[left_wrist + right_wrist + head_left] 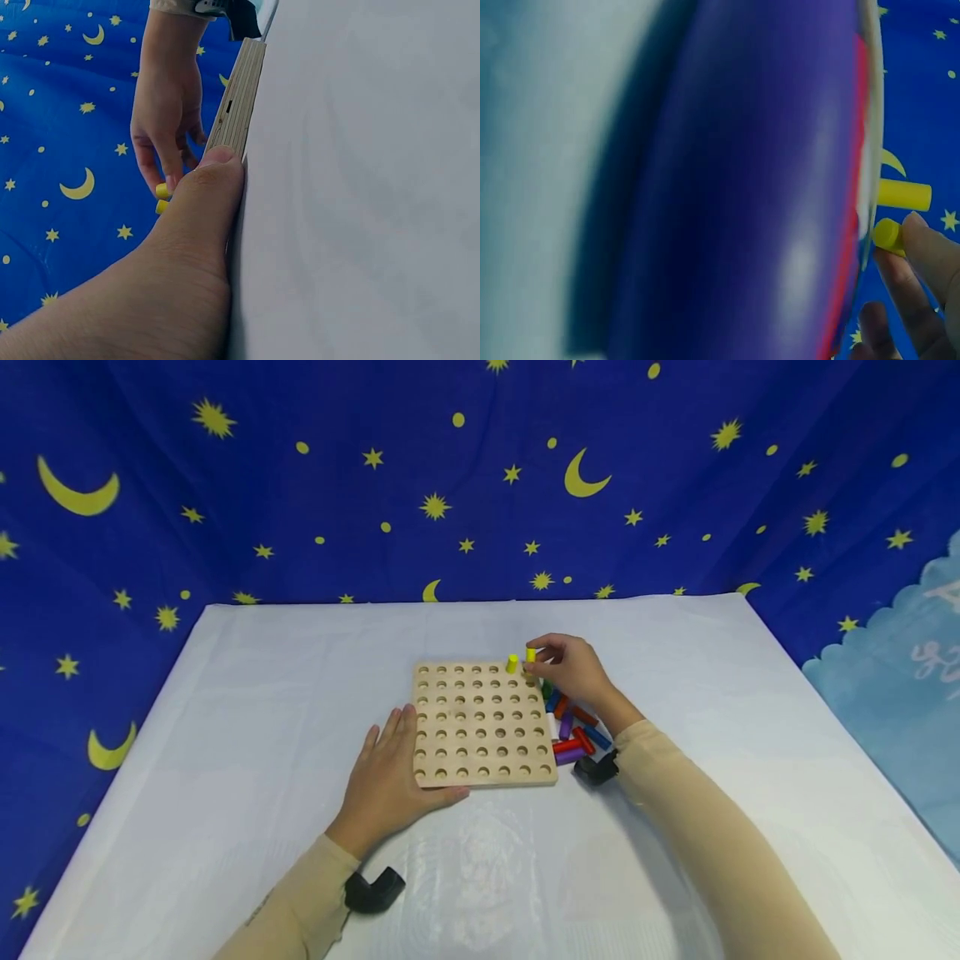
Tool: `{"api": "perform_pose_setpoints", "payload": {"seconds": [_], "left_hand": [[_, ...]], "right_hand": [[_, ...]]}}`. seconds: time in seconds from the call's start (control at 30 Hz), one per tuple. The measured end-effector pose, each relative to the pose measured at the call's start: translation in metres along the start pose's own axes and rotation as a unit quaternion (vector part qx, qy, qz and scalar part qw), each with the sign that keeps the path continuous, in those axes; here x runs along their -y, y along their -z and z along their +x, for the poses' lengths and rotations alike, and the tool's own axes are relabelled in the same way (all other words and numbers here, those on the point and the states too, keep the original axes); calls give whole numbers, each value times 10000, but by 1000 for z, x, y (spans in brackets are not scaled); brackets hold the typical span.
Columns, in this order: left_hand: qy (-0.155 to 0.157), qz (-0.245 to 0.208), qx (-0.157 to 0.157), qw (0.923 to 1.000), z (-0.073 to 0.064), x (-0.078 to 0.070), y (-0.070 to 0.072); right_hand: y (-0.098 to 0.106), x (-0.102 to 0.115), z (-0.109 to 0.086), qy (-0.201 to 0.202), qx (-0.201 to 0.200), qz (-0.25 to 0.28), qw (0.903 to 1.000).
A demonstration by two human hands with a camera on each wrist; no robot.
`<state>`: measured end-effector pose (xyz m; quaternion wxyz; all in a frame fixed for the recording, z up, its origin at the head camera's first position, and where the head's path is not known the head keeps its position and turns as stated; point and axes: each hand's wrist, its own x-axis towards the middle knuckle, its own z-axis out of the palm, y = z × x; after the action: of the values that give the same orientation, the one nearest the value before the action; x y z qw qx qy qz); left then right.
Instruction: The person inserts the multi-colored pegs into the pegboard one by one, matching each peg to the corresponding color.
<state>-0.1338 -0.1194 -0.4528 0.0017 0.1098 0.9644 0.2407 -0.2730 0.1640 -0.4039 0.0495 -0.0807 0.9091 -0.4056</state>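
A square wooden pegboard (470, 708) with rows of round holes lies on the table. My left hand (382, 781) rests at its left side, fingers straight along that edge; the thumb lies along the near edge, as the left wrist view also shows. At the far right corner my right hand (573, 667) pinches a yellow peg (889, 234) between thumb and fingers, right over the corner hole. Another yellow peg (512, 663) stands upright in the far row, just left of the held one. The other holes in view hold no pegs.
Against the board's right side lies a loose pile of red, blue, purple, green and white pegs, with a purple peg (570, 757) nearest me. That pile lies under the right wrist, beside a black wrist mount (596, 769). A blue star-patterned cloth (337, 502) hangs behind the white table (300, 652).
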Motion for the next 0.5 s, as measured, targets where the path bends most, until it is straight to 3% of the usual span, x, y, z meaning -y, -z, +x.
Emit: {"api": "perform_pose_setpoints", "payload": {"seconds": [0.27, 0.5], "left_hand": [[4, 26, -10, 10000, 0, -1, 1], [4, 44, -23, 10000, 0, 0, 1]], "right_hand": [[-4, 6, 3, 134, -276, -470, 9984], [-2, 9, 4, 183, -9, -1144, 9933]]}}
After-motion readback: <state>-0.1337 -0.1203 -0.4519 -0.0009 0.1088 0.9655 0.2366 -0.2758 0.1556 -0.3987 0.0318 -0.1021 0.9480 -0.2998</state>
